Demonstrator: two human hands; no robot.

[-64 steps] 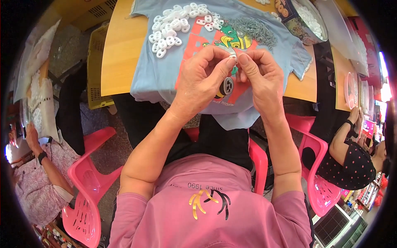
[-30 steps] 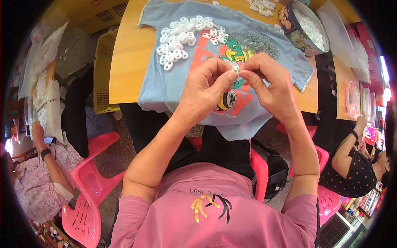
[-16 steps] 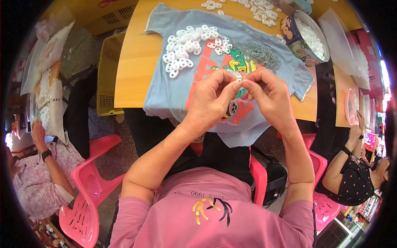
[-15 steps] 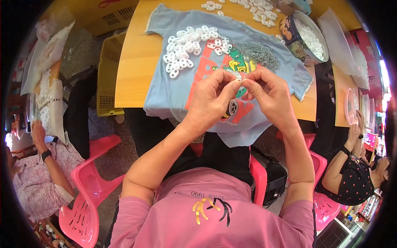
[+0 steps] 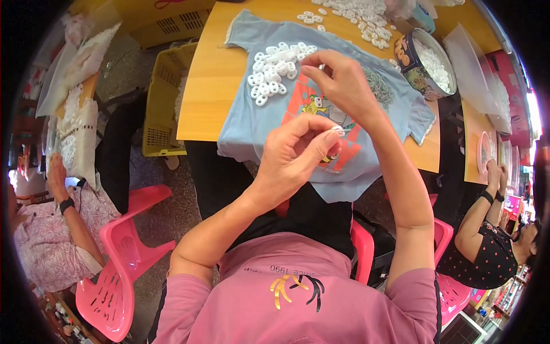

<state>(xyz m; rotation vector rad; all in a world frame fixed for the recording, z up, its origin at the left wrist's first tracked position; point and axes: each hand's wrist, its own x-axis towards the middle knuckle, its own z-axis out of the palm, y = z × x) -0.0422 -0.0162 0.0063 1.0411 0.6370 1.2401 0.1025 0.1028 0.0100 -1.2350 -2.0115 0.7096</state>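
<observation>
My left hand [image 5: 295,153] is raised over a light blue T-shirt [image 5: 252,123] spread on the wooden table [image 5: 209,92]. It pinches a small white ring piece [image 5: 339,131] between thumb and forefinger. My right hand [image 5: 339,80] is farther back, its fingertips bunched at the edge of a pile of white rings [image 5: 275,77] lying on the shirt. Whether those fingers hold a ring is hidden. A grey heap of small metal parts [image 5: 379,87] lies on the shirt to the right of that hand.
A patterned tin [image 5: 425,62] full of white rings stands at the back right, with more loose rings [image 5: 355,11] behind. A yellow crate [image 5: 163,109] sits left of the table. Pink chairs [image 5: 123,258] and two seated people [image 5: 54,241] [image 5: 487,241] flank me.
My hands have parted: the right hand left the piece and moved back and left to the ring pile. The left hand stays up, still pinching the small piece.
</observation>
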